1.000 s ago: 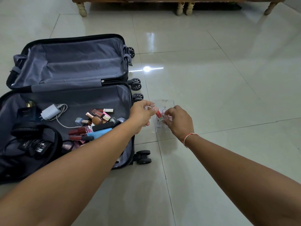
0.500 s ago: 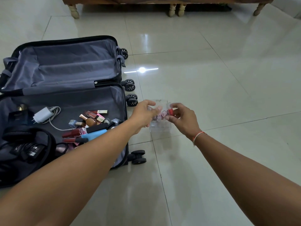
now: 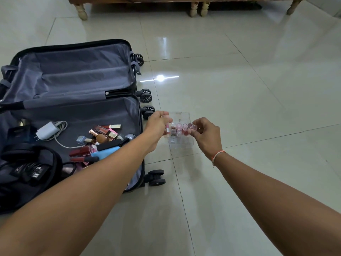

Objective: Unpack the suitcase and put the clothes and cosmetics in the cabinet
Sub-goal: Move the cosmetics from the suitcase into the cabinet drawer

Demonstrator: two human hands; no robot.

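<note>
An open black suitcase (image 3: 129,52) with grey lining lies on the floor at the left. Its near half holds a pile of cosmetics (image 3: 103,139): lipsticks, small bottles, a blue tube. A clear plastic organiser (image 3: 181,143) with several pink and red lipsticks stands on the tiles just right of the suitcase. My left hand (image 3: 158,124) is closed on a pink lipstick (image 3: 168,130) at the organiser's left edge. My right hand (image 3: 207,135) pinches a small lipstick cap over its right side.
A white charger with cable (image 3: 48,131) and black headphones (image 3: 31,163) lie in the suitcase's near half. The far half shows only lining. Wooden furniture legs (image 3: 198,8) stand at the far edge of the glossy tiled floor (image 3: 249,108).
The view shifted, so the suitcase sits further right in frame. Both hands stayed at the clear organiser, handling the lipsticks; more lipsticks now show standing in it.
</note>
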